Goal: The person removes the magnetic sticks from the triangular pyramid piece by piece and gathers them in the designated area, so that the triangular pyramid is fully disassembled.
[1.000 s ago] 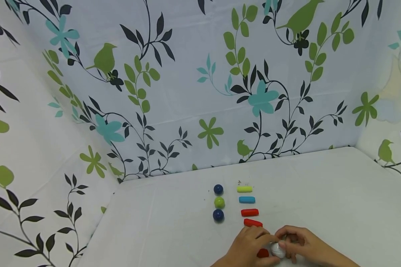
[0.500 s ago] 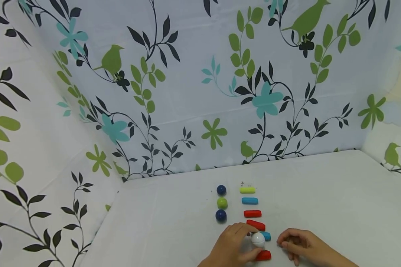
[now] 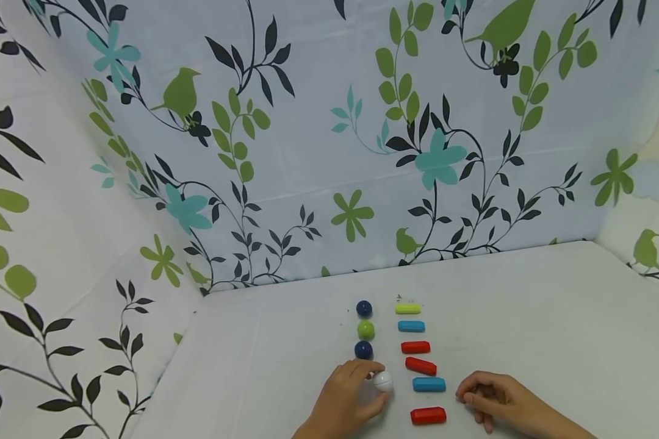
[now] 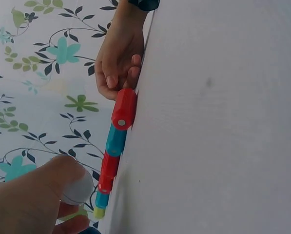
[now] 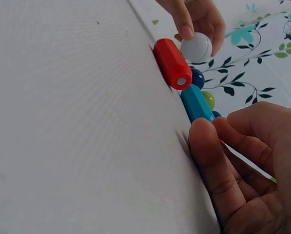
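My left hand [image 3: 340,396] holds a white ball [image 3: 383,381] between thumb and fingers, left of the column of coloured rods. In the right wrist view the white ball [image 5: 196,48] looks raised off the table. Nearest to it lie the dark blue ball [image 3: 363,349], the light blue rod [image 3: 429,385] and the front red rod [image 3: 428,416]. My right hand [image 3: 502,399] rests on the table right of the rods, fingers loosely curled and holding nothing. A round pale spot marks the end of the red rod [image 4: 123,109] in the left wrist view.
Farther back, a green ball [image 3: 365,330] and another dark blue ball [image 3: 364,308] continue the ball column. Beside them lie two more red rods [image 3: 415,347], another light blue rod [image 3: 411,327] and a yellow-green rod [image 3: 408,309]. Patterned cloth [image 3: 307,152] hangs behind the white table [image 3: 527,305].
The white ball has left the space between both hands and moved left across the rods in my left hand. My right hand let go and stayed at the right. The rods are now uncovered.
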Action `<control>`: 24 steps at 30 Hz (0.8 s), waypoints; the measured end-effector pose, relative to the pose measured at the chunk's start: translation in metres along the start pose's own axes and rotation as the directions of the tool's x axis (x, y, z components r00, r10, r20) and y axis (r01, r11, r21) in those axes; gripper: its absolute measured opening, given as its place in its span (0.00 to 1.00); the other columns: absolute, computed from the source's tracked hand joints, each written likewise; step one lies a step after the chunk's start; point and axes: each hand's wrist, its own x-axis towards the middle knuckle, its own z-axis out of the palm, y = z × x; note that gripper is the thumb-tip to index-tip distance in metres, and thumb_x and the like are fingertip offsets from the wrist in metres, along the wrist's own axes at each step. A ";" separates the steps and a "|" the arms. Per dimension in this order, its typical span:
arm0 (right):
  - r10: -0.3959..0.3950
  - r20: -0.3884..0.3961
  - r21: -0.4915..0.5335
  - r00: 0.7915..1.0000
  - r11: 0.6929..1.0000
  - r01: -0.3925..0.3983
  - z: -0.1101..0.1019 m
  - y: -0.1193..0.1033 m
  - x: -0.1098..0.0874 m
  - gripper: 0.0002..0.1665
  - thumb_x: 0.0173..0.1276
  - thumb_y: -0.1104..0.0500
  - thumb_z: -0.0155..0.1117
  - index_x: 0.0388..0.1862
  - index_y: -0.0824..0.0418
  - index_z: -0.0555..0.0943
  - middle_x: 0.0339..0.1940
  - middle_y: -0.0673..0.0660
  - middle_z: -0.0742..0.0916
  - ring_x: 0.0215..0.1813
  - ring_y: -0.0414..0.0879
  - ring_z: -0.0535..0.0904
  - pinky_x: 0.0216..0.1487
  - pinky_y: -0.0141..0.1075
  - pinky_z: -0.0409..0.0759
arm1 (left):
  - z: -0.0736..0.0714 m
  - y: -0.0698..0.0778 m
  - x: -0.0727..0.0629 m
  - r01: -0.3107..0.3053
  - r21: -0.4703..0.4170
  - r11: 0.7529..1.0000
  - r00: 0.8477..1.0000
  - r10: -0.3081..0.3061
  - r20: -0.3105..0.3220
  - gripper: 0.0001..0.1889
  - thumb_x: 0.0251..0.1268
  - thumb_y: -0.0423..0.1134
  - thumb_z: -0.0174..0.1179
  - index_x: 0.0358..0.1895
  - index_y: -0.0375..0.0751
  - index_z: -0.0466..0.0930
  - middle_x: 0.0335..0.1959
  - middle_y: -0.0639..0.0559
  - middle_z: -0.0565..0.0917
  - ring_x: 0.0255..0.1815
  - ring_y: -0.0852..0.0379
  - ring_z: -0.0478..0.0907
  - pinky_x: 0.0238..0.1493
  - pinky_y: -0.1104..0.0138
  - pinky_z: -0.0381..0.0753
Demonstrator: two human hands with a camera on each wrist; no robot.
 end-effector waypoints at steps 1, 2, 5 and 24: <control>0.004 -0.001 0.002 1.000 1.000 -0.004 0.000 0.000 0.000 0.14 0.77 0.69 0.44 0.52 0.78 0.73 0.33 0.66 0.81 0.28 0.49 0.78 0.32 0.30 0.81 | -0.001 -0.002 -0.002 0.008 0.005 1.000 1.000 -0.008 0.002 0.17 0.61 0.49 0.67 0.51 0.51 0.80 0.45 0.61 0.82 0.43 0.65 0.76 0.48 0.68 0.80; 0.010 -0.004 0.001 1.000 1.000 -0.010 0.000 0.000 -0.001 0.14 0.77 0.68 0.45 0.52 0.78 0.73 0.33 0.66 0.81 0.28 0.49 0.78 0.32 0.29 0.81 | -0.003 -0.004 -0.003 0.010 0.010 1.000 1.000 -0.010 0.002 0.17 0.61 0.49 0.67 0.50 0.50 0.80 0.45 0.61 0.82 0.43 0.65 0.76 0.47 0.68 0.80; 0.031 -0.016 -0.009 0.999 0.999 -0.031 0.001 0.000 -0.002 0.14 0.77 0.68 0.45 0.52 0.77 0.73 0.32 0.65 0.81 0.28 0.48 0.78 0.32 0.28 0.80 | -0.006 -0.009 -0.008 0.006 0.014 1.000 1.000 -0.006 0.000 0.16 0.60 0.49 0.67 0.49 0.49 0.81 0.43 0.61 0.83 0.41 0.65 0.76 0.46 0.69 0.80; 0.050 -0.022 -0.012 0.999 0.999 -0.050 0.000 -0.007 0.002 0.15 0.77 0.66 0.46 0.54 0.76 0.72 0.34 0.62 0.82 0.28 0.44 0.79 0.31 0.31 0.81 | -0.008 -0.015 -0.014 0.102 -0.024 0.994 0.994 -0.101 0.030 0.19 0.61 0.56 0.65 0.48 0.49 0.80 0.41 0.62 0.81 0.38 0.68 0.74 0.40 0.72 0.77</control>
